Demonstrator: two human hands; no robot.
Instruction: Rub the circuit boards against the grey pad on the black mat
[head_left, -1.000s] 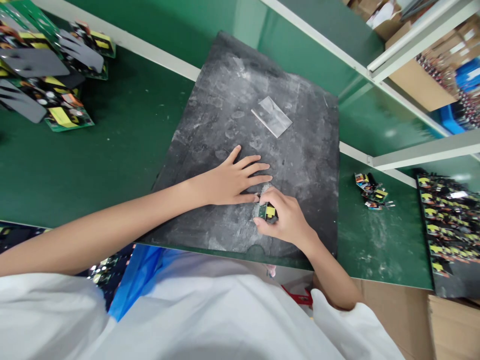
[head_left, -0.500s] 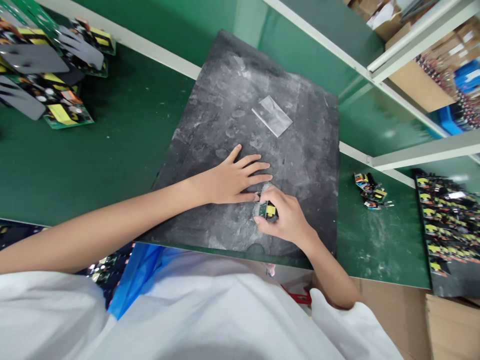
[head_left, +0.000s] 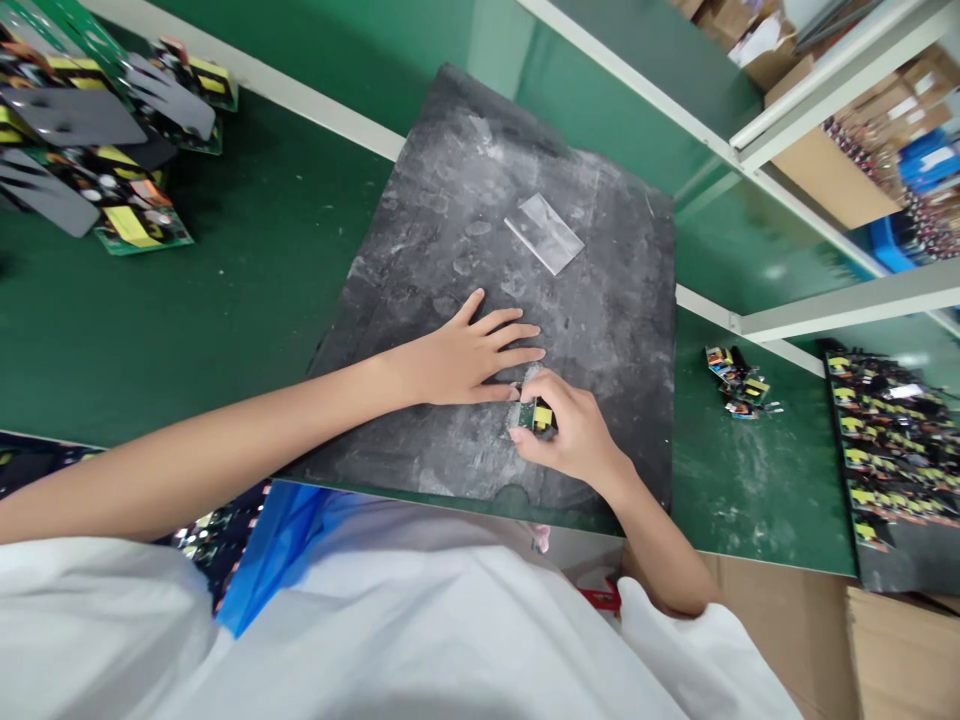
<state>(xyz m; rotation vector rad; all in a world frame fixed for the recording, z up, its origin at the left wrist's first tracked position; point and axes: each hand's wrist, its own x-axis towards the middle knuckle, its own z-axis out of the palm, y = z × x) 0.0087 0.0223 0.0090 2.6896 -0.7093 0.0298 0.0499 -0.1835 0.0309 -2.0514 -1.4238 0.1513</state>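
My left hand (head_left: 472, 350) lies flat on a worn black mat (head_left: 442, 230), fingers spread and nothing in them. Just right of its little finger, my right hand (head_left: 566, 425) grips a small circuit board (head_left: 528, 413) between thumb and fingers. The board shows a green face and a yellow-wrapped part; the rest is hidden by the hand. It is low over or resting on the mat, which I cannot tell for sure. Farther up the mat lies a flat, silvery-grey rectangular piece (head_left: 545, 234).
Several assembled boards with grey heat sinks (head_left: 75, 117) stand at the upper left. A few small boards (head_left: 742, 382) lie right of the mat on the green table (head_left: 255, 290). A black tray (head_left: 907, 555) with rows of boards sits at the far right. White frame bars (head_left: 862, 300) cross the right side.
Both hands stay in the same place, the right one still holding the circuit board. Only the camera view has shifted slightly.
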